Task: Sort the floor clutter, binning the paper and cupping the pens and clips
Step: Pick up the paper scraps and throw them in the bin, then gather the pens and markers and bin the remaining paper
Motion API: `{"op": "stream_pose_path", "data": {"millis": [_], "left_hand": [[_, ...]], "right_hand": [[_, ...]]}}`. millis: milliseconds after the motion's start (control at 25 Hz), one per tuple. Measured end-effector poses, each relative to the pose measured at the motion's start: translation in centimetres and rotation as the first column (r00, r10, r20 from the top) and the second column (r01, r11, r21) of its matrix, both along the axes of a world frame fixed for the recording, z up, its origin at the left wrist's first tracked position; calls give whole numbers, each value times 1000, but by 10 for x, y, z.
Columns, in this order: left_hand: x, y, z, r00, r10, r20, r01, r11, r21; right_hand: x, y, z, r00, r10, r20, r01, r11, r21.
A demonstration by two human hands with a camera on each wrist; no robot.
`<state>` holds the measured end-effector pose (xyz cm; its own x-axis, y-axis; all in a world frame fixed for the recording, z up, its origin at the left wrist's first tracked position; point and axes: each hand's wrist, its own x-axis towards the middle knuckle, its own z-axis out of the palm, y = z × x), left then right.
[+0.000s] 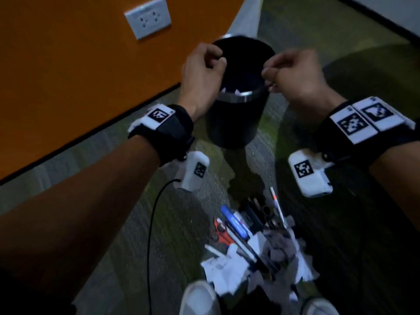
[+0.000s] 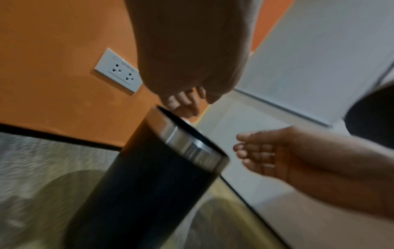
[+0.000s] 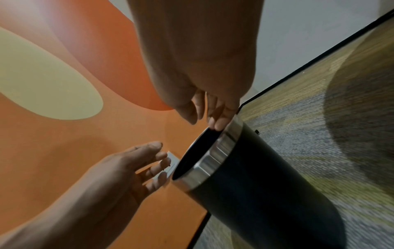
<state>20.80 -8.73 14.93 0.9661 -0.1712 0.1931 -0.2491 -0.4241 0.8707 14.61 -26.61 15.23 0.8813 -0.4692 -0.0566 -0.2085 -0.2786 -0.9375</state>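
Observation:
A black bin with a silver rim stands on the carpet by the orange wall; white paper scraps show inside its near edge. My left hand hovers over the bin's left rim with its fingers loosely curled and holding nothing. Over the right rim my right hand hangs the same way, its fingertips just above the rim and nothing in them. Pens and crumpled paper lie heaped on the floor near my feet.
A white wall socket sits on the orange wall left of the bin. Something with red handles lies in the heap. My two pale shoes flank the clutter, and a black cable runs along the carpet.

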Motion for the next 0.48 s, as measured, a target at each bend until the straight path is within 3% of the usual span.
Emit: {"op": "stream_pose_path", "data": {"millis": [120,240,320,480], "left_hand": [[-62,17,-26,970,-223,-97,225,974,14],[-116,34,-79,885,-395,-247,417,908,41],[-148,47,-117,794,-502,-342,563,820,103],[-216,67,-180,648,-613,-452,760,556,337]], "right_hand": [[-63,17,-15,968,224,-116,-222,975,26],[-120,27,-59,855,418,-307,-438,899,4],[-155,26,-98,761,460,-458,-530,848,-29],[-223,29,-168,651,412,-637,-597,797,-95]]}}
